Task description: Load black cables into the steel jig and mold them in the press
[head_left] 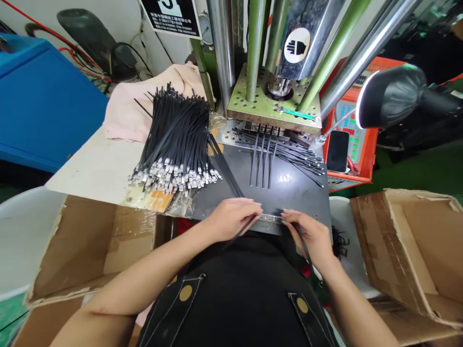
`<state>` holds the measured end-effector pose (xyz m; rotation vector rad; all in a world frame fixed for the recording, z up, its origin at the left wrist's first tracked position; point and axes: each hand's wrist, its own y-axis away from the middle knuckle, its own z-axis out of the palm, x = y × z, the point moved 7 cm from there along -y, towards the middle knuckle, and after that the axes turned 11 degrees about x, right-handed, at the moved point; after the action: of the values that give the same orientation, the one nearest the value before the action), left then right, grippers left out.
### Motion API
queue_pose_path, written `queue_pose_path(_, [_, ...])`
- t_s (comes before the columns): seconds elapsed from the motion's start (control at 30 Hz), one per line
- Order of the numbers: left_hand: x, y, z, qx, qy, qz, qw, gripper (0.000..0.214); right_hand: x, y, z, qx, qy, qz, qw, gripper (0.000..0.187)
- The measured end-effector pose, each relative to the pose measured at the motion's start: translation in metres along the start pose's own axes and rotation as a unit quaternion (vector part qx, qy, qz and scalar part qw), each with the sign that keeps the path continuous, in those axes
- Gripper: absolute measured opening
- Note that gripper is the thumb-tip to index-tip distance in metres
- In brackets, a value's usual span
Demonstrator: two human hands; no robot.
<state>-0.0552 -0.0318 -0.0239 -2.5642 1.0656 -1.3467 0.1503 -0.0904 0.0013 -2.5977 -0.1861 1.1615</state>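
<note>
at the near edge of the black plate (pixel 289 193), your left hand (pixel 231 218) and right hand (pixel 311 233) meet over a small metal strip (pixel 270 218), fingertips pinched down on it from both sides. your left fingers also close on a black cable (pixel 240 231) that runs back under the palm toward your apron; your right fingers close on another cable (pixel 303 243) trailing off past the wrist. both seem held low and flat so the ends line up with the strip, right at the plate's lip where your wrists can rest.

beyond your hands, the middle of the plate lies bare, the main open room for sliding anything forward. four cables (pixel 263 156) lie side by side there, pointing straight into the press (pixel 273 103) at the far edge, with a looser scatter (pixel 307 161) fanned toward the far right corner.

to the left, on the pale board (pixel 97 168), a bundle (pixel 177 140) sits with its metal tips toward you, within reach of your left hand. cardboard boxes flank you, one left (pixel 90 246), one right (pixel 408 250), hemming in your elbows. a lamp (pixel 390 96) hangs over the right side.
</note>
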Motion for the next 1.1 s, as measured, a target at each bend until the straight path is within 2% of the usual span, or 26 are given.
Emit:
queue_pose_path(0.07, [0.015,-0.013,0.027,-0.035,0.051,-0.003,0.998,0.011,0.007,0.001,0.016,0.002,-0.039,0.025,0.999,0.010])
queue_pose_path(0.13, [0.022,-0.021,0.041,-0.059,0.057,-0.020,0.996,0.010,0.007,0.002,0.021,-0.009,-0.034,0.007,0.999,0.010])
queue_pose_path(0.27, [0.036,-0.027,0.053,-0.113,-0.051,-0.013,0.992,0.011,-0.011,0.005,0.025,-0.070,0.066,-0.114,0.989,0.018])
queue_pose_path(0.37, [0.046,-0.029,0.058,-0.149,-0.113,0.025,0.982,0.019,-0.016,0.002,0.026,-0.083,0.110,-0.151,0.979,0.023])
queue_pose_path(0.43, [0.044,-0.028,0.053,-0.163,-0.105,0.043,0.980,0.023,-0.009,0.000,0.020,-0.102,0.069,-0.133,0.983,0.022])
queue_pose_path(0.5, [0.029,-0.029,0.036,-0.160,-0.100,0.034,0.981,0.024,0.007,-0.004,0.009,-0.119,0.034,-0.097,0.988,0.020])
queue_pose_path(0.6, [-0.007,-0.031,0.003,-0.151,-0.152,-0.011,0.977,0.018,0.036,-0.014,-0.017,-0.076,0.057,-0.033,0.995,0.019])
queue_pose_path(0.7, [-0.029,-0.035,-0.007,-0.203,-0.172,-0.016,0.964,0.010,0.049,-0.025,-0.025,-0.051,0.078,0.000,0.996,0.013])
queue_pose_path(0.83, [-0.029,-0.045,0.012,-0.270,-0.170,0.047,0.947,0.015,0.034,-0.044,0.006,-0.114,0.082,-0.019,0.990,0.016])
queue_pose_path(0.93, [-0.022,-0.050,0.016,-0.272,-0.199,0.101,0.936,0.020,0.015,-0.062,0.041,-0.196,0.086,-0.019,0.977,0.019])
queue_pose_path(1.0, [-0.011,-0.048,0.001,-0.224,-0.213,0.129,0.942,0.019,0.002,-0.071,0.066,-0.253,0.089,-0.014,0.963,0.017])
queue_pose_path(1.1, [0.009,-0.031,-0.051,-0.066,-0.212,0.137,0.965,0.023,-0.012,-0.078,0.100,-0.310,0.118,-0.004,0.943,0.008])
